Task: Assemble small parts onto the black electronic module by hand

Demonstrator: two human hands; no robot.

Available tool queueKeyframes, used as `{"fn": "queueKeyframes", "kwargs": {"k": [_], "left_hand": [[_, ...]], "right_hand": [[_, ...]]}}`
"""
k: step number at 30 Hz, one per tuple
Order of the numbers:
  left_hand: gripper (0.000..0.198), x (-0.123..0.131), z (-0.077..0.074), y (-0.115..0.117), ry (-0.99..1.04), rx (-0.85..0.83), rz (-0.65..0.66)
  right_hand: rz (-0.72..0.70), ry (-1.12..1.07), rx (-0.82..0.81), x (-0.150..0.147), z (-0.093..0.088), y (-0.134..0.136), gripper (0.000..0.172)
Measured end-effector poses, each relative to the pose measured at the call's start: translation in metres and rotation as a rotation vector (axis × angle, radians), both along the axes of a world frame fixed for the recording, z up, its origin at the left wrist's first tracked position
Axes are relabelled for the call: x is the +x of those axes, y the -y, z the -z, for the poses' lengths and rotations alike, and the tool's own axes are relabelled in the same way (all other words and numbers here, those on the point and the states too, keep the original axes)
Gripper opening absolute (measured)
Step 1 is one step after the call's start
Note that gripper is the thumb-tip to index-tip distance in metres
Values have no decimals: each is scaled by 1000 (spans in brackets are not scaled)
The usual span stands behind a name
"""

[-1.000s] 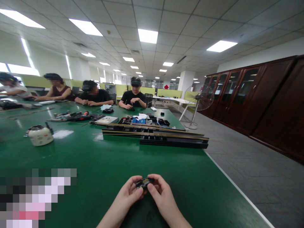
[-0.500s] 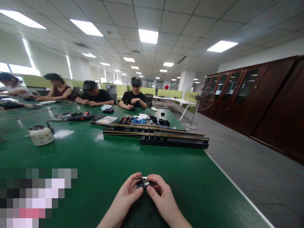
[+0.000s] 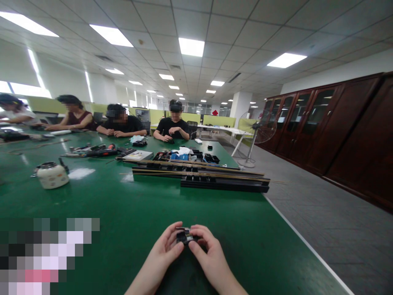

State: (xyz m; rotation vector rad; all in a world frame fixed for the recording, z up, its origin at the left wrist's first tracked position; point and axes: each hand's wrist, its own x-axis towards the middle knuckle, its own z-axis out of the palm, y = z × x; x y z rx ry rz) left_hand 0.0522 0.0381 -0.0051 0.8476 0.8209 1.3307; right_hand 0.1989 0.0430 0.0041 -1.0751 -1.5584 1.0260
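Observation:
Low in the head view, a small black part with shiny metal pieces (image 3: 185, 237) is held between my two hands, above the green tabletop (image 3: 123, 221). My left hand (image 3: 168, 248) is closed on its left side, thumb at the near edge and fingers behind. From the right, my right hand (image 3: 208, 250) grips the same part with thumb and bent fingers. The fingers cover both ends of it, and its exact kind cannot be made out.
Ahead lie long black rails (image 3: 225, 185) with thin brass-coloured rods (image 3: 202, 173). Behind them are a blue packet (image 3: 179, 157) and a white box (image 3: 138, 155). A cream pot (image 3: 53, 176) and several tools (image 3: 98, 151) stand left. Several people sit at the far side.
The small black part has tilted slightly between my fingers, and its metal glints less. Both hands stay in nearly the same place.

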Motion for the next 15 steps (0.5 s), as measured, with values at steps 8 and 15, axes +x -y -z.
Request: {"fn": "queueKeyframes", "kwargs": {"k": [8,15], "left_hand": [[44,-2,-10,4,-59,-16,18],[48,-3,2,-2,-72,-4,6]], "right_hand": [[50,-8,55,0,-3,1,14],[122,-50,42,2,6,-4,22]]}}
